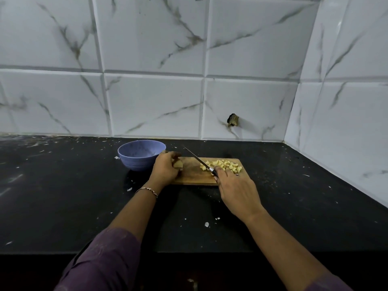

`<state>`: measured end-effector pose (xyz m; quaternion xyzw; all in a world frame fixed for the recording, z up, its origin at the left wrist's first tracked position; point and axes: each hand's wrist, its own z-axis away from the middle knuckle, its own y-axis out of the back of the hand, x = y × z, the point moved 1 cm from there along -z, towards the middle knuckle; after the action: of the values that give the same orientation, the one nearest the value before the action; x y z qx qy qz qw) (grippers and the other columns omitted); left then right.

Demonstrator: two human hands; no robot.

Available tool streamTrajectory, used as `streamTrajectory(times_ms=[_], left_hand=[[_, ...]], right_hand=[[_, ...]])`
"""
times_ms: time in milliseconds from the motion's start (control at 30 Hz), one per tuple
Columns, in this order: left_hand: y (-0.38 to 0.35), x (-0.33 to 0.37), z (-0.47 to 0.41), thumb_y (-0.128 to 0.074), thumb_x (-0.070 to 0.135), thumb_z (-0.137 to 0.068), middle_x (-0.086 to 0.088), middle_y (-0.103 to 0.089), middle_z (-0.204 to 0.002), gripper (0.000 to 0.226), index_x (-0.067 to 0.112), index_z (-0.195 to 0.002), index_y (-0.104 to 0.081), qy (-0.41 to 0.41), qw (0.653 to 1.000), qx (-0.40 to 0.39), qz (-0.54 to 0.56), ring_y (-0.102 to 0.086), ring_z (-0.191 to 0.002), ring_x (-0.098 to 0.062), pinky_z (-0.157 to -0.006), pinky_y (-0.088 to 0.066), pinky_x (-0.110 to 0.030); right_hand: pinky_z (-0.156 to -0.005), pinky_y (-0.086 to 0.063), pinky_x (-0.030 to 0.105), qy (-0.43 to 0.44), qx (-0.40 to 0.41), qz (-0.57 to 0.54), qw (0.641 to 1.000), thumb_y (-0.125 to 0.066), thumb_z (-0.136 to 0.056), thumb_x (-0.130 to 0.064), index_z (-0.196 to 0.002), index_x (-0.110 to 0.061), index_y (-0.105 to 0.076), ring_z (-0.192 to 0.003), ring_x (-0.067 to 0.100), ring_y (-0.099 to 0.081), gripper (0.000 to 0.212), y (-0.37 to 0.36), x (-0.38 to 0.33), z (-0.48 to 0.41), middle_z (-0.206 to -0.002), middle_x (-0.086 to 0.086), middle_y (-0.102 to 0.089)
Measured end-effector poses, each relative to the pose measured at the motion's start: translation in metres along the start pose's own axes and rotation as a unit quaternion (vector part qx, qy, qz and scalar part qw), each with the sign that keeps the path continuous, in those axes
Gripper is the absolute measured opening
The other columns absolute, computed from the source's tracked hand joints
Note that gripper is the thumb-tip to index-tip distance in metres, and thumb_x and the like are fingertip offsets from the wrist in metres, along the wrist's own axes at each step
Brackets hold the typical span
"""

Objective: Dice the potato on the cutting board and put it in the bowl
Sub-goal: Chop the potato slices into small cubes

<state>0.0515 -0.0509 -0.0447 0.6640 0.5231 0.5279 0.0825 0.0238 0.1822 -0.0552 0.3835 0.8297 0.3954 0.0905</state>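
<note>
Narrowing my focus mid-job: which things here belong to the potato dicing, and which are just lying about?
Job: cutting board, knife, diced pieces, uncut potato chunk in left hand, blue bowl.
Lying about: white specks on counter, chipped hole in wall tile.

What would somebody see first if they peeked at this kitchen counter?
Probably the heap of pale yellow potato cubes at the right end of the wooden cutting board, with the right hand holding a black-handled knife at its edge. Next, the left hand gripping the uncut potato chunk at the board's left end, and the round blue bowl beside it on the black counter.
</note>
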Motion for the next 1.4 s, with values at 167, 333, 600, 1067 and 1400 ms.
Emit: streamTrajectory(times_ms=[167, 333, 600, 1067, 1400], left_hand=[[0.002, 0.009, 0.003, -0.079, -0.006, -0.074, -0.012, -0.069, -0.1, 0.044, 0.002, -0.115, -0.065, 0.069, 0.965, -0.018, 0.253, -0.066, -0.085, -0.022, -0.068, -0.057, -0.029], [-0.002, 0.028, 0.018, -0.071, -0.006, -0.082, -0.006, -0.067, -0.088, 0.022, 0.006, -0.101, -0.067, 0.122, 0.888, -0.061, 0.44, -0.064, -0.081, -0.014, -0.072, -0.056, -0.025], [-0.012, 0.033, 0.028, -0.065, -0.006, -0.086, -0.009, -0.07, -0.095, 0.031, 0.002, -0.116, -0.061, 0.163, 0.815, -0.088, 0.549, -0.069, -0.082, -0.016, -0.063, -0.058, -0.023], [-0.01, 0.029, 0.028, -0.056, -0.008, -0.091, -0.012, -0.07, -0.1, 0.029, 0.004, -0.117, -0.062, 0.165, 0.768, -0.11, 0.608, -0.072, -0.081, -0.02, -0.065, -0.06, -0.028], [-0.014, 0.033, 0.028, -0.062, -0.003, -0.088, -0.013, -0.07, -0.089, 0.019, 0.003, -0.106, -0.063, 0.21, 0.748, -0.075, 0.625, -0.071, -0.075, -0.02, -0.062, -0.061, -0.03]], right_hand=[[-0.056, -0.044, 0.029, -0.042, -0.001, -0.032, 0.999, -0.056, -0.099, -0.02, -0.128, -0.015, -0.062, -0.065, 0.014, -0.057, 0.03, 0.007, -0.001, -0.002, -0.086, -0.002, -0.07], [-0.065, -0.038, 0.031, -0.111, -0.014, -0.172, 0.979, -0.041, -0.105, -0.022, -0.129, -0.014, -0.052, -0.076, 0.015, -0.056, 0.027, 0.015, -0.006, -0.01, -0.091, -0.003, -0.06], [-0.051, -0.03, 0.021, -0.19, -0.049, -0.369, 0.909, -0.04, -0.106, -0.025, -0.125, -0.017, -0.044, -0.061, 0.007, -0.049, 0.021, -0.002, -0.017, -0.024, -0.078, -0.008, -0.052], [-0.063, -0.049, 0.038, -0.154, -0.081, -0.372, 0.912, -0.044, -0.105, -0.027, -0.118, -0.017, -0.048, -0.075, 0.013, -0.058, 0.016, -0.011, -0.023, -0.02, -0.088, -0.003, -0.06], [-0.056, -0.036, 0.021, -0.152, -0.1, -0.404, 0.896, -0.043, -0.106, -0.022, -0.114, -0.018, -0.046, -0.068, 0.008, -0.051, 0.01, -0.011, -0.025, -0.02, -0.083, -0.006, -0.054]])
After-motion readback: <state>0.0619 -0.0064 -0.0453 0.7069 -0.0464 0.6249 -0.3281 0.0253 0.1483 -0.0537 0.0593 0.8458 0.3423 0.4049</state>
